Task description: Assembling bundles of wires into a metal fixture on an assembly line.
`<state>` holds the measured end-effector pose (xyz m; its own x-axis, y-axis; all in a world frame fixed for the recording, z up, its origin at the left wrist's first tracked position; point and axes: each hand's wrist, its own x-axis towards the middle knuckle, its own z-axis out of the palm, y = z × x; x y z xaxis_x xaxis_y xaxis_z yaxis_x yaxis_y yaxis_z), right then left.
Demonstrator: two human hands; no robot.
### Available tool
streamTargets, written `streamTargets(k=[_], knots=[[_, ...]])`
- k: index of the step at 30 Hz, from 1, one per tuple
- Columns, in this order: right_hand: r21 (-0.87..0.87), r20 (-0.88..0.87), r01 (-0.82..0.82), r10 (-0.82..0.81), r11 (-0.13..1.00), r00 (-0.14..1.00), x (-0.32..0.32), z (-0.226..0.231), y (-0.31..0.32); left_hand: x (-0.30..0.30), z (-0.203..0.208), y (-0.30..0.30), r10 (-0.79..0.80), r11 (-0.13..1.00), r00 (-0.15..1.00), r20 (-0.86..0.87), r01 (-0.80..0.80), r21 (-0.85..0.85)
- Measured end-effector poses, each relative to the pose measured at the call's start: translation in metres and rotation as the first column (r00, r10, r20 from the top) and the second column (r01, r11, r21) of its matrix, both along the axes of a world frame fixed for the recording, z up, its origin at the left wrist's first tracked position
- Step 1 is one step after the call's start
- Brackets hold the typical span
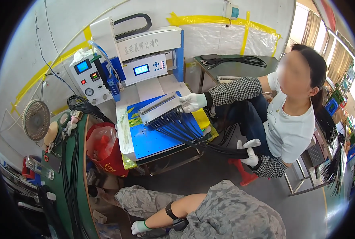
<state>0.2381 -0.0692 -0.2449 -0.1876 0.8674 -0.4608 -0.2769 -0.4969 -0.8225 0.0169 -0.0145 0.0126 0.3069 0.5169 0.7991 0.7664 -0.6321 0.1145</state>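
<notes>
My right hand [140, 228], in a white glove with a green cuff, is low in the view beside the camouflage cloth [237, 211] over my lap. Its fingers look curled, and what they hold, if anything, is hidden. A black strap [170, 211] and a small dark device [180, 224] are on that forearm. I do not see my left hand. Across from me, a co-worker's gloved hand [193, 102] holds a pale metal strip fixture [157, 108] above a blue machine plate [157, 139]. The co-worker's other gloved hand [249, 153] supports the black cables [193, 139] trailing from it.
A white and blue bench machine [149, 51] stands beyond the plate. To my left, a green table [77, 167] carries black cables, a glass jar [40, 167] and a fan [36, 119]. Between them sits a red bag [107, 149]. A red stool [245, 175] is under the co-worker.
</notes>
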Motion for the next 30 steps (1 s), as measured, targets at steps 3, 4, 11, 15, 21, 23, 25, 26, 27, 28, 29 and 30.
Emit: streamTargets(k=[3,4,11,15,21,23,25,26,27,28,29,30], knots=[[0.246,0.24,-0.034,-0.027,0.969,0.97,-0.012,-0.018,0.0,-0.007,-0.006,0.006,0.021,1.0,1.0,-0.016,-0.021,0.001],[0.45,0.459,-0.106,-0.128,0.887,0.879,-0.016,-0.023,0.0,-0.013,-0.01,0.009,0.028,1.0,0.999,-0.038,-0.028,-0.006],[0.163,0.233,-0.06,0.021,0.985,0.972,-0.001,0.019,-0.007,-0.013,-0.005,-0.001,0.021,1.0,1.0,-0.003,-0.021,0.019],[0.154,0.397,-0.033,-0.031,0.988,0.917,0.007,-0.001,0.0,-0.003,-0.005,-0.002,-0.012,1.0,0.999,0.035,0.012,0.017],[0.197,0.442,0.083,-0.164,0.977,0.882,0.008,0.058,-0.015,-0.012,-0.005,0.008,-0.008,1.0,0.999,-0.039,0.009,0.023],[0.19,0.445,0.067,-0.146,0.98,0.884,0.012,0.059,-0.019,0.002,-0.005,0.003,0.007,0.999,1.0,-0.006,-0.007,0.034],[0.184,0.455,0.054,-0.134,0.981,0.88,0.013,0.058,-0.021,0.002,-0.002,0.001,0.015,0.999,0.999,0.035,-0.017,0.046],[0.18,0.463,0.054,-0.134,0.982,0.876,0.013,0.056,-0.022,0.002,-0.001,0.001,-0.003,1.0,1.0,0.011,0.003,0.027],[0.177,0.473,0.057,-0.135,0.983,0.871,0.013,0.055,-0.023,0.001,0.0,0.002,-0.025,1.0,1.0,-0.011,0.025,0.006],[0.175,0.485,0.061,-0.14,0.983,0.864,0.012,0.054,-0.023,0.001,-0.002,0.006,-0.049,0.999,0.998,-0.029,0.049,-0.013],[0.178,0.496,0.063,-0.144,0.982,0.856,0.01,0.054,-0.022,-0.001,-0.008,0.022,-0.047,0.999,0.998,-0.03,0.046,-0.014],[0.186,0.507,0.058,-0.147,0.981,0.85,0.006,0.056,-0.019,-0.008,-0.017,0.05,-0.345,0.915,0.937,0.045,0.325,0.238]])
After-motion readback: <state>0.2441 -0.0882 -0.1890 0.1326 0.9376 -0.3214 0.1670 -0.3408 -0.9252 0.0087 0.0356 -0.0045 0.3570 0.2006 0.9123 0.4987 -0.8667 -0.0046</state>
